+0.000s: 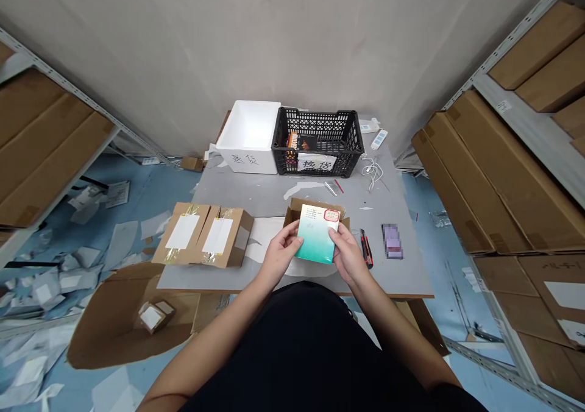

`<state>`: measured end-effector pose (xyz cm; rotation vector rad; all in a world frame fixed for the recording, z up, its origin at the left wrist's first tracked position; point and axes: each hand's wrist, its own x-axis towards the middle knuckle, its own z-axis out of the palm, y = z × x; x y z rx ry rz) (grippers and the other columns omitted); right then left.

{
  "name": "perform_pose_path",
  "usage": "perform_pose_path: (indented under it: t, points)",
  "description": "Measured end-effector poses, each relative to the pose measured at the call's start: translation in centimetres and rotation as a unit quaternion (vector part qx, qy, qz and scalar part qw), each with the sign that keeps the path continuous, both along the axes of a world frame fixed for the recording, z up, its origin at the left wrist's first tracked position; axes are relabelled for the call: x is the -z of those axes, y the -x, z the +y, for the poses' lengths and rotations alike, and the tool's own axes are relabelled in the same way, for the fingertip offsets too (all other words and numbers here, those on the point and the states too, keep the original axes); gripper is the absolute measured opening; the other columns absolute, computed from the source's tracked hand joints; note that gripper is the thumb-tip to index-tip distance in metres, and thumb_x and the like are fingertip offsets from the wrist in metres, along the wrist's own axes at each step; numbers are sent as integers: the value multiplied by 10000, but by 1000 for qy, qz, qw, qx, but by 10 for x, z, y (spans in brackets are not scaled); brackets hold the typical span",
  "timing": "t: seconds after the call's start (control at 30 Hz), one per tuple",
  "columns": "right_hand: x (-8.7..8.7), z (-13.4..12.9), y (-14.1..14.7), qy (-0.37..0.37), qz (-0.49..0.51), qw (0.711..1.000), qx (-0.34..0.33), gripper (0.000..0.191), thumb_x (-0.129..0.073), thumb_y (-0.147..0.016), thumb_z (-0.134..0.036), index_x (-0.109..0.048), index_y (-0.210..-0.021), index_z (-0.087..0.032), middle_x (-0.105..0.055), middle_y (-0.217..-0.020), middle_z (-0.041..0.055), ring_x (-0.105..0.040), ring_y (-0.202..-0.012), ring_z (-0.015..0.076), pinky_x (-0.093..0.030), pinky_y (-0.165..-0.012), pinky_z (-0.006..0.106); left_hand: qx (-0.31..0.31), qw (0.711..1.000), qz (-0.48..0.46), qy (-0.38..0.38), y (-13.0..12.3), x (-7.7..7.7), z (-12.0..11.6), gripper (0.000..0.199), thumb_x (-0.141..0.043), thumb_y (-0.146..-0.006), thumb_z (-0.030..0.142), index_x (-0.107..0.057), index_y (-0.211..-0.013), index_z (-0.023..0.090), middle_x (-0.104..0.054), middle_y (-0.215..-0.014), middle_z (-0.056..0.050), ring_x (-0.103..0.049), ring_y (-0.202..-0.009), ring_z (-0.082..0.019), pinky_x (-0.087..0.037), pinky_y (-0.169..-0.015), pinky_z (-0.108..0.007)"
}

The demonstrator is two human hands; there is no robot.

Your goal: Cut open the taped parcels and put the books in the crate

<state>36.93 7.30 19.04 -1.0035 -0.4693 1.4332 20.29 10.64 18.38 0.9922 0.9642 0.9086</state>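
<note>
Between my two hands I hold a thin book (315, 238) with a white-to-green cover, small print at its top and a red-outlined stamp in the upper right corner. My left hand (282, 248) is closed on its left edge, the thumb lying on the cover. On the opposite edge, my right hand (348, 252) grips it the same way. Directly behind the book stands an opened small cardboard box (296, 206), mostly hidden by it. A red and black box cutter (366, 248) lies just right of my right hand.
Two taped cartons (236, 238) stand on the left of the grey table (269, 193). At the back are a white foam box (249, 161) and a black plastic crate (351, 150) with books. A pixelated purple item (392, 241) lies right. Carton-filled shelves flank both sides; paper litters the floor.
</note>
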Motion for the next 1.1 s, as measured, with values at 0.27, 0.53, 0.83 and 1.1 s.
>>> perform_pose_path:
  t: [0.27,0.53,0.83,1.1]
  points:
    - [5,3,-3,-23,37,999,-23,362,-673,-820,-449,-680,-1119,-245,-686,-1184,50,-591,-1132,259,-487,-932,388,-36,999,-27,2,2,21,1,601,-681,-809,406,-507,-1348,203,-631,-1218,-121,-614,-1045,-229,-484,-860,-333]
    - [31,3,12,-1,11,993,-119,516,-694,-788,-483,-596,-1264,-310,-695,-1137,27,-585,-1133,251,-475,-936,392,26,995,64,-72,-7,25,-7,481,-527,-898,498,-592,-1278,210,-563,-1365,-83,-441,-1325,-262,-301,-1132,-406]
    - [36,9,21,-2,-12,1000,7,486,-730,-753,-430,-603,-1189,-257,-686,-1141,52,-615,-1082,253,-503,-912,398,51,999,12,0,2,25,-1,501,-506,-890,556,-651,-1160,161,-677,-1146,-109,-617,-1064,-265,-478,-947,-401]
    - [27,5,12,-11,38,999,-31,426,-692,-798,-433,-638,-1178,-248,-679,-1189,59,-608,-1112,263,-497,-937,426,-20,996,-76,50,7,22,7,587,-701,-795,401,-536,-1316,187,-671,-1177,-114,-655,-989,-245,-519,-832,-351]
